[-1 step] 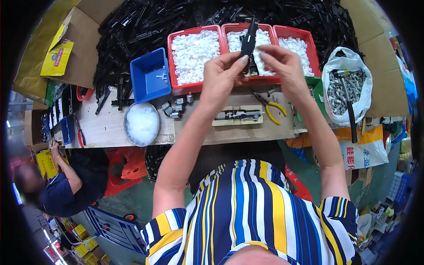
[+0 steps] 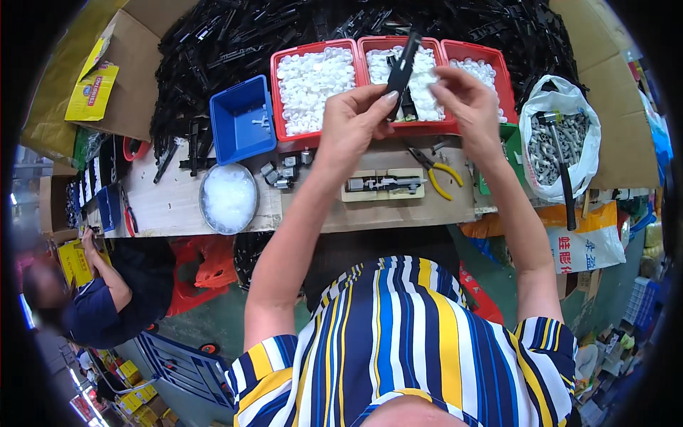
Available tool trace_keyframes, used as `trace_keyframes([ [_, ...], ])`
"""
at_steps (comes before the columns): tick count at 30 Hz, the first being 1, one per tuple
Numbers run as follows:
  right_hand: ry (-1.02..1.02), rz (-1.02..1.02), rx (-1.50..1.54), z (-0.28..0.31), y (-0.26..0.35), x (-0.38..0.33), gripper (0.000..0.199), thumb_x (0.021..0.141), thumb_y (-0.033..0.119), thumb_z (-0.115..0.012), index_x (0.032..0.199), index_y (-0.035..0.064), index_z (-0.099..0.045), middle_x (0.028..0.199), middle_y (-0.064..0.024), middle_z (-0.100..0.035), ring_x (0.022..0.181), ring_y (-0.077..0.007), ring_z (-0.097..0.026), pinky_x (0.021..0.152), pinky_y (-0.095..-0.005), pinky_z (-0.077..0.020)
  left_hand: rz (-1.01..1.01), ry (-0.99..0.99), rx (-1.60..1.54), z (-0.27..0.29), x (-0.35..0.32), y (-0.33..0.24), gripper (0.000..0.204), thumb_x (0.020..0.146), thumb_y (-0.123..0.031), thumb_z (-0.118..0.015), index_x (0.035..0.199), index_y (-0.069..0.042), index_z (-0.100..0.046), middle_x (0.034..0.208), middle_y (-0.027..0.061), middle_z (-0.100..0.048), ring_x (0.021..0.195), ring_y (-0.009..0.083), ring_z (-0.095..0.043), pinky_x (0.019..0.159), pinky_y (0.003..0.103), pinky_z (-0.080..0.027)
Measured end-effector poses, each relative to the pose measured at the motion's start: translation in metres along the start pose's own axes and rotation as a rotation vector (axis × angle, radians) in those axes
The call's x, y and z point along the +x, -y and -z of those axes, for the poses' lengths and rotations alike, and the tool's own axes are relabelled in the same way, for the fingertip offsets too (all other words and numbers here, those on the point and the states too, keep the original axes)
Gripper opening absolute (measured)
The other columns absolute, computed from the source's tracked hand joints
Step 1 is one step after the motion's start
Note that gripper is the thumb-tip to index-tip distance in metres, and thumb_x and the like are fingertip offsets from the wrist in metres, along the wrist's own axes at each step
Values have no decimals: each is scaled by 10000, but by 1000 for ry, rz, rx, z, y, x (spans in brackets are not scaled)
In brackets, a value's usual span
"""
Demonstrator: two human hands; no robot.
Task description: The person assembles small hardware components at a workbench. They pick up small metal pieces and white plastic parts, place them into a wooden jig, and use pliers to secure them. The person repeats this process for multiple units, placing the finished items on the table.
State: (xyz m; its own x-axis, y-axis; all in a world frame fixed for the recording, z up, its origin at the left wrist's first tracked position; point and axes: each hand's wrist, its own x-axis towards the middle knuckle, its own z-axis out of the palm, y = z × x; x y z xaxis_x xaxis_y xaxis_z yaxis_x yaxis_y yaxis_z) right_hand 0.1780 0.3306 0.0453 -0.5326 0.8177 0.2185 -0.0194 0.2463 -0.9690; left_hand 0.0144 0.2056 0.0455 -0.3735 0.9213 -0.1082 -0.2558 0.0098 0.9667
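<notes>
Black plastic strip [image 2: 402,65] unchanged from earlier: left hand [image 2: 353,122] clamps it, right hand [image 2: 466,99] pinches beside.

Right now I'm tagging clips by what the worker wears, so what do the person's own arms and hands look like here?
Both arms are bare from the short sleeves down, and the hands wear no gloves: left hand, right hand. I see no watch, bracelet or ring. The shirt is short-sleeved with stripes of navy, blue, white and yellow, and the sleeves end above the elbows.
</notes>
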Motion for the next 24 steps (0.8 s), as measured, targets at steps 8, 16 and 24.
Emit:
trace_keyframes([
  [8,377,682,-822,25,27,-48,486,731,148,-817,1180,47,-662,1067,-95,-630,1016,-289,-597,883,-396,-492,81,404,564,34,-33,-20,288,950,-151,-675,1156,49,-694,831,30,-673,720,66,-581,632,226,-481],
  [16,430,602,-720,18,17,-75,363,747,161,-795,1074,49,-683,960,-70,-640,933,-257,-604,783,-391,-480,19,483,625,31,-49,-9,261,938,-134,-682,1135,35,-702,888,48,-711,781,68,-606,677,248,-513],
  [24,490,449,-610,1,-9,-87,266,785,147,-765,1005,46,-656,942,-88,-606,914,-283,-579,781,-391,-466,-110,144,749,54,-69,-1,242,931,-146,-671,1097,26,-710,993,74,-688,847,138,-632,742,273,-503],
])
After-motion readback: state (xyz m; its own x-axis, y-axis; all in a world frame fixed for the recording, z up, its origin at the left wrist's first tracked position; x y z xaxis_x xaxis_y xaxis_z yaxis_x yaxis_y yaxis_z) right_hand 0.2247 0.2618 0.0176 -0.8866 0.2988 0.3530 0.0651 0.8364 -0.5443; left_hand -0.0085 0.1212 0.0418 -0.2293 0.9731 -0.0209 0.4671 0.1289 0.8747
